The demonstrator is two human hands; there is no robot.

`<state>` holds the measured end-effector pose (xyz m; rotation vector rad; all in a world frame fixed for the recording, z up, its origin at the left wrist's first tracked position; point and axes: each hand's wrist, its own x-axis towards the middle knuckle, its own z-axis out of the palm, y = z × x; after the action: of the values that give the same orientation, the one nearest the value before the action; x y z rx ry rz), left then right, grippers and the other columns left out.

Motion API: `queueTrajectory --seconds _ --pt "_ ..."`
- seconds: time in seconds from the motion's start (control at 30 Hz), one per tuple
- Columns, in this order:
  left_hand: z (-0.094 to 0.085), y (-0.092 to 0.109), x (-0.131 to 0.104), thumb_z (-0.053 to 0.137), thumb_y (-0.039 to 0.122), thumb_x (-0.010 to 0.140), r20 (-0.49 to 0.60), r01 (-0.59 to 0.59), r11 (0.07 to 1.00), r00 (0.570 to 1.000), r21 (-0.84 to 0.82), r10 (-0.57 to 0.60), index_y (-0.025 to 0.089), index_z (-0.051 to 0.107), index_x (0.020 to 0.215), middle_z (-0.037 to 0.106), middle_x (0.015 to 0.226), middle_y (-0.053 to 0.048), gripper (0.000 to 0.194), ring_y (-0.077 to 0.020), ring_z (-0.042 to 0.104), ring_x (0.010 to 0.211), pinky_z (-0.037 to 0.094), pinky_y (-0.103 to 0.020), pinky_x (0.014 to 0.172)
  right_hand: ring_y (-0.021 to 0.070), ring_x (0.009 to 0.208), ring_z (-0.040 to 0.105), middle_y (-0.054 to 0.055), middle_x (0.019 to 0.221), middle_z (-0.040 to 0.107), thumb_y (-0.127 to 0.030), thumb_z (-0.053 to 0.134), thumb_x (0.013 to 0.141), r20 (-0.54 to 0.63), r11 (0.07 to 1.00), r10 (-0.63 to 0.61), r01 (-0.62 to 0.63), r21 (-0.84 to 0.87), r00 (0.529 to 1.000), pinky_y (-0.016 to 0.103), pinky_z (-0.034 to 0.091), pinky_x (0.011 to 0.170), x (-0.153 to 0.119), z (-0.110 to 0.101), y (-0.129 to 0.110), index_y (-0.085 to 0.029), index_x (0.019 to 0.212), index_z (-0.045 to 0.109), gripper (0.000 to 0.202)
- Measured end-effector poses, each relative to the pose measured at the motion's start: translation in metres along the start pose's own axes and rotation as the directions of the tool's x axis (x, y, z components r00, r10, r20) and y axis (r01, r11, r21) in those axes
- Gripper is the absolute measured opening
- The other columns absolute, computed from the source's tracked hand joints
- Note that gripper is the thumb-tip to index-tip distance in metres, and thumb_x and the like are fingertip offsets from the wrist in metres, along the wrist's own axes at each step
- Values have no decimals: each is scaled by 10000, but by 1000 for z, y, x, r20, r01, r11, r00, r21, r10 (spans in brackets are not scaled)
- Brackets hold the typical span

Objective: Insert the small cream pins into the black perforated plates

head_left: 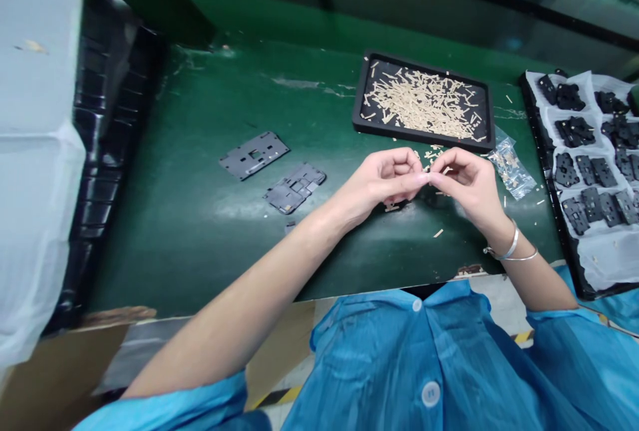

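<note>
My left hand (394, 178) and my right hand (464, 185) meet fingertip to fingertip over the green table, just below a black tray (374, 126) of small beige strips (424, 102). Both are closed in a pinch; whatever lies between the fingertips is too small to make out. Loose strips are scattered behind and under the fingers. To the left of my left hand lie two flat dark plastic parts, one (254, 155) farther back and one (295, 187) nearer. A clear plastic bag (513, 168) with some strips in it rests right of my right hand.
At the right edge a black tray (564, 238) lined with white sheeting holds several black parts (574, 130). On the left stands a black moulded tray (94, 151) beside white sheeting (34, 185). The green table (200, 238) has a worn front edge.
</note>
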<state>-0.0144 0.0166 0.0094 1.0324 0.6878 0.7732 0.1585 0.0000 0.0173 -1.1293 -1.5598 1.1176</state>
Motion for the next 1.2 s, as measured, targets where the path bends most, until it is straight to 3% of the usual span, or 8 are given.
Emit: queueTrajectory --seconds 0.2,0.43,0.57,0.73,0.8,0.87,1.03,1.2 --pt "1 -1 1 811 458 636 10 26 1000 1000 9 -26 158 505 649 507 511 40 428 -35 363 411 221 -184 392 85 540 499 -30 605 576 -399 824 644 235 905 252 -315 287 939 205 393 479 6 -4 -1 -167 680 626 307" --pt "0 -2 4 824 424 616 0 19 999 1000 47 -19 158 505 653 501 499 54 417 -35 375 419 246 -182 405 86 550 512 -23 609 583 -333 805 665 283 870 266 -355 341 922 203 394 495 5 -6 3 -160 688 640 241" --pt "-3 16 -6 802 372 638 -132 -65 958 986 278 105 149 561 703 563 619 25 335 -75 480 544 382 -216 527 78 508 489 -23 588 583 -309 793 658 252 863 274 -353 362 928 200 372 471 7 -9 7 -161 691 623 228" --pt "-39 42 -44 672 229 761 -401 127 595 845 794 355 172 643 827 648 829 -29 91 -160 567 768 409 -283 702 70 497 476 -25 585 580 -295 786 636 188 846 298 -351 401 936 193 351 456 9 -12 11 -163 673 610 224" --pt "-64 45 -57 682 213 751 -513 321 434 725 842 459 170 637 845 622 894 -42 114 -181 549 800 400 -314 759 67 494 471 -27 581 578 -290 782 640 199 839 292 -350 416 936 193 348 457 9 -12 11 -163 671 612 215" --pt "-87 44 -67 735 300 717 -577 484 315 703 817 417 166 613 842 575 946 -59 220 -209 515 836 387 -330 758 64 496 471 -28 582 584 -281 779 650 216 835 284 -352 422 934 193 348 462 7 -11 10 -162 675 621 199" --pt "-109 41 -73 764 355 675 -623 550 307 742 777 248 195 494 716 480 771 -8 316 -175 456 725 338 -285 654 67 495 470 -30 576 589 -306 783 638 239 841 298 -372 393 924 203 356 465 7 -7 8 -169 661 619 215" --pt "-83 52 -66 657 310 746 -687 602 331 635 727 354 212 496 738 501 679 7 189 -180 456 657 292 -283 616 63 478 450 -39 556 571 -336 784 609 242 836 321 -394 382 916 204 354 457 9 -4 7 -171 641 602 248"
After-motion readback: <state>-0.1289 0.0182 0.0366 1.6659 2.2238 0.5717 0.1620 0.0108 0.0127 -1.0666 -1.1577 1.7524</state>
